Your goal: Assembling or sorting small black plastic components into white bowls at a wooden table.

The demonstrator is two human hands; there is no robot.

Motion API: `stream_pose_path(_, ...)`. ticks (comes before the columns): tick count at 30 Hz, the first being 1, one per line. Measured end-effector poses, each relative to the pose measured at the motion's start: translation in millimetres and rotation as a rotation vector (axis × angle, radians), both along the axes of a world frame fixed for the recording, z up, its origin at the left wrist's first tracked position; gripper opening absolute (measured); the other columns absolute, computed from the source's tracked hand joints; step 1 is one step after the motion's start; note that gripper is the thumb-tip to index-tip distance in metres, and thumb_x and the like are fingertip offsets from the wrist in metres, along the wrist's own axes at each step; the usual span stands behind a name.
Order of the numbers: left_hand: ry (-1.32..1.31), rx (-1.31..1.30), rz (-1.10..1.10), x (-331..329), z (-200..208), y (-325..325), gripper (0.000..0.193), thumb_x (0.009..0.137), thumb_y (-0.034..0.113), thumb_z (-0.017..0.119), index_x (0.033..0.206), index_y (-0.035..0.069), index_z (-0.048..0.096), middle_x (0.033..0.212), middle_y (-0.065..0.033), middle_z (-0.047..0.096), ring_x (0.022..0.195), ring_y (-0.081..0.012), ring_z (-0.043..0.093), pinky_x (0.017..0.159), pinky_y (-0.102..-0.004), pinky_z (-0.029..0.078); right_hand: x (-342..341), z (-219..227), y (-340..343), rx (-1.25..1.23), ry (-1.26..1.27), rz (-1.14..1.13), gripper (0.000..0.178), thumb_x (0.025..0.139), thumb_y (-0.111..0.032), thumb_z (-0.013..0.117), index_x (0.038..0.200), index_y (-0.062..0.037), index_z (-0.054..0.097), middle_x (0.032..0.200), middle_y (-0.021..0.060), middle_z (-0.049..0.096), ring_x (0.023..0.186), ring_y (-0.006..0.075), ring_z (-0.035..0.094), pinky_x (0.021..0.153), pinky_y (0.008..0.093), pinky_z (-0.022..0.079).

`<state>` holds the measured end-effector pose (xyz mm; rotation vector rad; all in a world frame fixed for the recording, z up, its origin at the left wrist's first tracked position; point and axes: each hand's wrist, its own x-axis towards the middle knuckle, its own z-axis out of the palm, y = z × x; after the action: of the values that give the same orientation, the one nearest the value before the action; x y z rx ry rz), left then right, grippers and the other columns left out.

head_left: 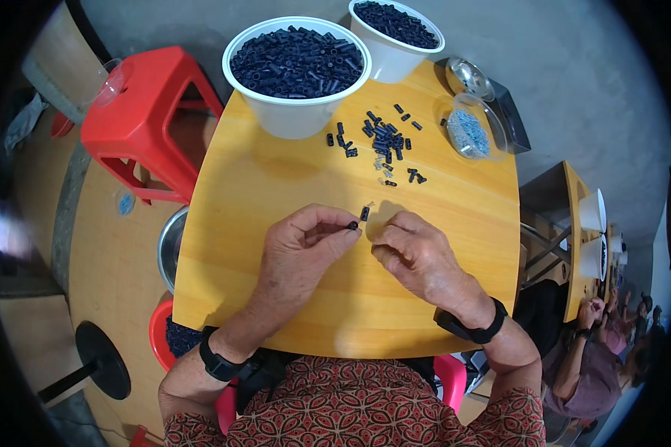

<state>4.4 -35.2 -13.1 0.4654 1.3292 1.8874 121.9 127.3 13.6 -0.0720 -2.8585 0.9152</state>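
Over the middle of the yellow table, my left hand (303, 242) pinches a small black tube piece (353, 225) between thumb and fingertips. Another black tube piece (364, 214) with a thin pale bit at its end lies just past those fingertips. My right hand (416, 252) is close by on the right, fingers drawn together. Whatever its fingertips hold, if anything, is too small to tell. Farther back, a loose pile of black tube pieces (386, 140) is spread out, with a few small clear bits (382, 170) at its near side.
Two white buckets (294, 123) (386, 68) full of black pieces stand at the back. A clear bowl (499, 141) of pale blue bits and a metal bowl (470, 78) sit at the back right. A red stool (138, 112) is left; another person (585, 372) works far right.
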Motion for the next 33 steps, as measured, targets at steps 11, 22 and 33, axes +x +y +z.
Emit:
stream_pose_path(11, 0.042, 0.036, -0.051, 4, -5, 2, 0.013, 0.085, 0.001, 0.065, 0.098, 0.0, 0.063, 0.093, -0.0006, 0.064, 0.089, -0.0065, 0.059, 0.082, -0.0217, 0.047, -1, 3, 3, -0.33, 0.048, -0.17, 0.011, 0.078, 0.005, 0.063, 0.082, -0.0032, 0.058, 0.075, 0.0018, 0.058, 0.064, 0.0129, 0.056, 0.058, 0.0261, 0.047)
stream_pose_path(22, 0.094, -0.023, -0.071, 9, -4, 3, 0.014, 0.084, 0.001, 0.066, 0.099, 0.0, 0.064, 0.092, -0.0028, 0.066, 0.087, -0.0074, 0.06, 0.08, -0.022, 0.049, -9, 11, -12, -1.051, 0.017, -0.32, 0.008, 0.083, 0.004, 0.061, 0.088, -0.0019, 0.063, 0.082, -0.0007, 0.064, 0.074, 0.0025, 0.056, 0.065, 0.0182, 0.045)
stream_pose_path(33, 0.119, -0.036, -0.037, 10, -1, 1, 0.015, 0.083, 0.005, 0.068, 0.097, -0.001, 0.065, 0.089, -0.0032, 0.067, 0.084, -0.0077, 0.061, 0.077, -0.023, 0.05, -10, 3, -15, -1.163, 0.012, -0.302, 0.009, 0.084, 0.004, 0.06, 0.09, -0.0021, 0.063, 0.086, -0.0015, 0.062, 0.075, 0.0052, 0.055, 0.069, 0.0201, 0.045)
